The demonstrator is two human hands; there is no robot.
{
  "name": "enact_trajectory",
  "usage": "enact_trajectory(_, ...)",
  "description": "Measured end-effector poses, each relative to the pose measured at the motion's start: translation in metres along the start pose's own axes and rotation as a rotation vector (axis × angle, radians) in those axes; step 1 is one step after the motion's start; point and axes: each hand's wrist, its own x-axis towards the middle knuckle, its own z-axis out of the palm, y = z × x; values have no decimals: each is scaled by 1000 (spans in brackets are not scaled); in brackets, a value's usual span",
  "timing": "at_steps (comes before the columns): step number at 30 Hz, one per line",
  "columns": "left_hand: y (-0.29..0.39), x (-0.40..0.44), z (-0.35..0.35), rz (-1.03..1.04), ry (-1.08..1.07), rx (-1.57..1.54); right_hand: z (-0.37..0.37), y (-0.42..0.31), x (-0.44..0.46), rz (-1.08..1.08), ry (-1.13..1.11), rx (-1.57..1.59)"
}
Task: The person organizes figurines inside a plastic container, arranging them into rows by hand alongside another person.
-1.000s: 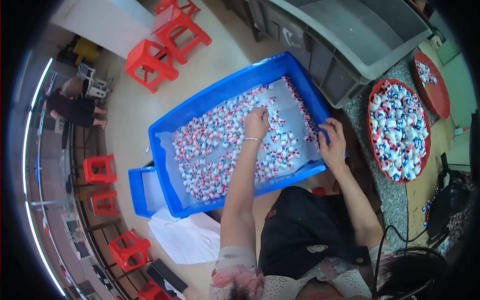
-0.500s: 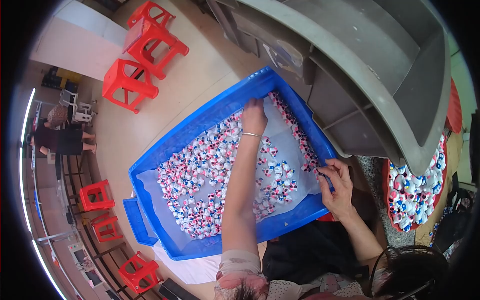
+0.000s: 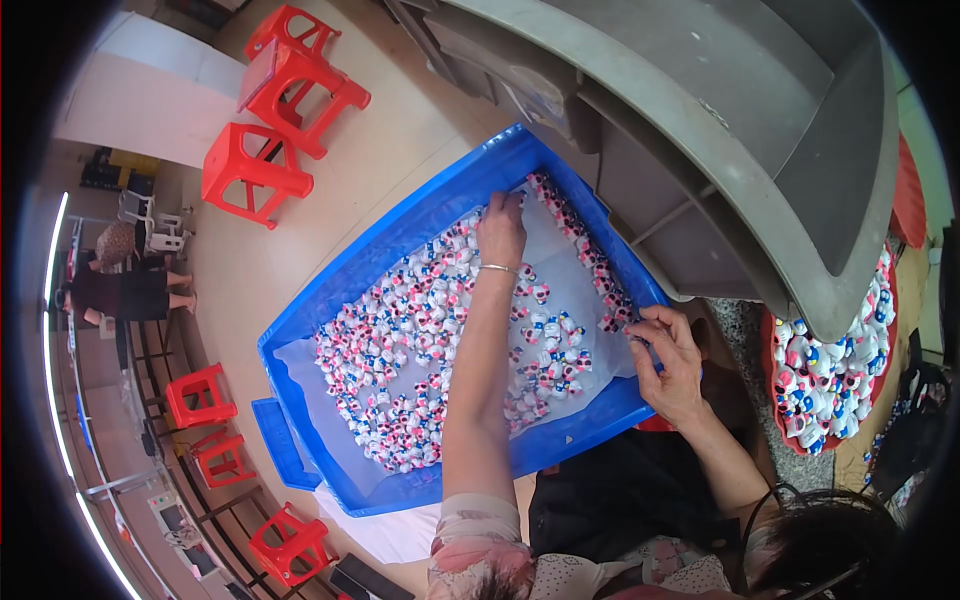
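Note:
A blue plastic tray [image 3: 545, 458] lined with white sheeting [image 3: 592, 398] holds many small white, pink and blue figurines [image 3: 400, 345]. My left hand [image 3: 503, 238], with a bracelet at the wrist, reaches across the tray to its far end. Its fingers are bunched together, hiding whatever they hold. Along the right wall runs a tight row of figurines [image 3: 583, 250]. By the near end of this row, at the tray's right rim, my right hand [image 3: 672, 368] has its fingers curled and fingertips close together. A tiny dark thing may be between them; I cannot make it out.
A grey plastic bin [image 3: 690, 150] looms over the tray's right side. Beyond it, a red container [image 3: 770, 390] full of larger-looking figurines stands on a speckled surface. Red stools [image 3: 255, 175] stand on the floor to the left, where another person [image 3: 125, 290] bends by a rack.
The view has shifted slightly. My left hand stays at the far end of the tray, a little changed in pose. My right hand remains by the right rim.

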Motion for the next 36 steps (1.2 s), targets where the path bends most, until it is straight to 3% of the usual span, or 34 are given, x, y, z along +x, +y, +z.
enact_trajectory(6, 4, 11, 12, -71, 36, -7, -1, 0, 0, 10, -6, 38)
enact_trajectory(10, 2, 8, -7, -13, 335, -171, 1, 2, -1, -4, 21, 38)
enact_trajectory(12, -11, 1, -23, -21, 332, -220, 1, 4, -3, 5, 22, 35)
enact_trajectory(14, -15, -11, -39, -49, 96, -214, 1, 3, -2, 8, 25, 29)
enact_trajectory(15, -3, -15, -49, -129, -124, -239, 1, 2, -1, 14, 32, 42)
enact_trajectory(17, 8, -23, -48, 60, -209, -38, 0, 0, 2, 13, 36, 52)
enact_trajectory(19, 13, -26, -41, 27, -320, 80, 0, -1, 3, -15, 52, 25)
enact_trajectory(29, 11, 4, 5, 73, 0, -72, 0, 0, 0, 43, 26, 60)
enact_trajectory(32, 13, 8, 9, 25, 28, -99, 0, 1, 2, 5, 42, 25)
enact_trajectory(36, 10, 5, -3, -55, 244, -276, 0, 3, -1, 18, 32, 45)
